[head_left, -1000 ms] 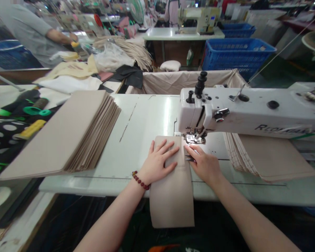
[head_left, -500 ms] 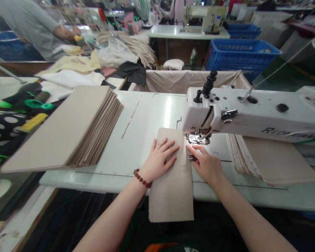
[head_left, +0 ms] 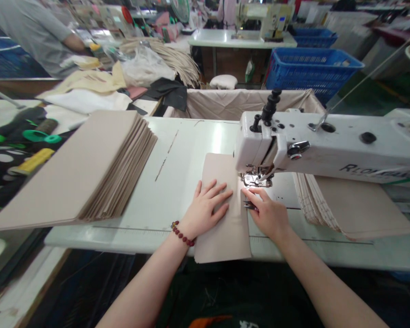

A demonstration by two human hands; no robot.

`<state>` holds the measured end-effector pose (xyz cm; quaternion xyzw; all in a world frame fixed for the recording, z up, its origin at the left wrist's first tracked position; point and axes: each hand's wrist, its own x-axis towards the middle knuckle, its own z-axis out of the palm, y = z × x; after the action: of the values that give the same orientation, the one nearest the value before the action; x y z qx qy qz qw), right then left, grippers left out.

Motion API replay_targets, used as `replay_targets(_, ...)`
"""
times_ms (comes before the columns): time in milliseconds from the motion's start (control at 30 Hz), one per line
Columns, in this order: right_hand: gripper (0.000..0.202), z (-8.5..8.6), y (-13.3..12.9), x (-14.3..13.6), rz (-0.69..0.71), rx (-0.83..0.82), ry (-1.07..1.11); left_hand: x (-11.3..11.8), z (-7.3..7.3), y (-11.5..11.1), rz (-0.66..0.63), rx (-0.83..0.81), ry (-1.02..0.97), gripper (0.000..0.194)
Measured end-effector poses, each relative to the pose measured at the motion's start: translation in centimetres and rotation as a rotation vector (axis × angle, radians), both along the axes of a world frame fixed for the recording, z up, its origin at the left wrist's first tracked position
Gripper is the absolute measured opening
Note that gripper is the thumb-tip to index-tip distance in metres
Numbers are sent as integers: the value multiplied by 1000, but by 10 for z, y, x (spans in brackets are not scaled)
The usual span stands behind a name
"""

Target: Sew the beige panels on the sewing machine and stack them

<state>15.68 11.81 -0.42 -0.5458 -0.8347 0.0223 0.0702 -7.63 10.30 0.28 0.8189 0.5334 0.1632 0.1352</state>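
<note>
A beige fabric panel [head_left: 222, 246] lies lengthwise on the sewing table, its right edge running under the presser foot [head_left: 256, 179] of a white sewing machine [head_left: 314, 146]. Flat on the panel rests my left hand [head_left: 210, 205], fingers spread, a beaded bracelet at the wrist. My right hand [head_left: 268, 212] is closed around small thread snips [head_left: 249, 205], whose tips poke out to the left. Its thumb and index fingertips touch the panel's right edge just before the presser foot. The snips' handles are mostly hidden in the palm.
A thick stack of beige panels [head_left: 71, 168] stands on the left. Stitched panels [head_left: 355, 205] lie right, partly behind the machine arm. Thread spools [head_left: 37, 159] and cloth scraps crowd the far left. Behind are a fabric-lined bin [head_left: 222, 102], a blue crate [head_left: 314, 68] and another person's arm [head_left: 73, 43].
The panel has slid away from me under the presser foot, its near edge now closer to the table edge. Both hands stay in nearly the same place. The view has shifted slightly.
</note>
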Motion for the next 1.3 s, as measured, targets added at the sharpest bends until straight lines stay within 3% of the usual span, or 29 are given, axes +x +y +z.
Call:
replay_targets(933,55,-2,0,2,11,9,18,0,0,0,-18,7,11,39)
replay_targets(1300,59,0,1,0,10,-5,7,4,-1,0,-76,18,119,46)
